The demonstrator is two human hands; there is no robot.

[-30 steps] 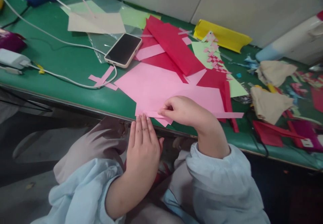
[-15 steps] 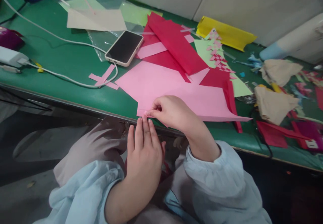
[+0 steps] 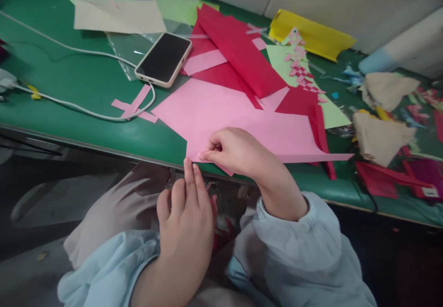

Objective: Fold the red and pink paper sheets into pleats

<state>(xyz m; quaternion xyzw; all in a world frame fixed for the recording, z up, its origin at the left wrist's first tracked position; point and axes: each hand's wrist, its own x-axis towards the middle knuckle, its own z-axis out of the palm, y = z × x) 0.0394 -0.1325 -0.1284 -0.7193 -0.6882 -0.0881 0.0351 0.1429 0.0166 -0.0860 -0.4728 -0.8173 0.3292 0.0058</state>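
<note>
A large pink sheet of paper point(image 3: 221, 109) lies at the front edge of the green table, with a narrow fold along its near side. My right hand point(image 3: 238, 152) is closed, thumb and fingertips pinched on that folded edge. Below the sheet's near left corner is my left hand point(image 3: 188, 210); two fingers stretch out and touch the edge, while the other fingers are bent. It holds nothing that shows. Red paper point(image 3: 242, 58) overlaps the back of the pink sheet.
A phone point(image 3: 163, 59) with a white cable lies behind left, near crossed pink strips point(image 3: 133, 104). At the back right stand folded yellow paper point(image 3: 309, 35) and a woven pink-and-red strip point(image 3: 301, 69). Beige cloth-like pieces point(image 3: 380, 136) lie at the right.
My left hand has slid left along the near edge, and its outer fingers have bent. My right hand keeps its pinch. The view has shifted slightly.
</note>
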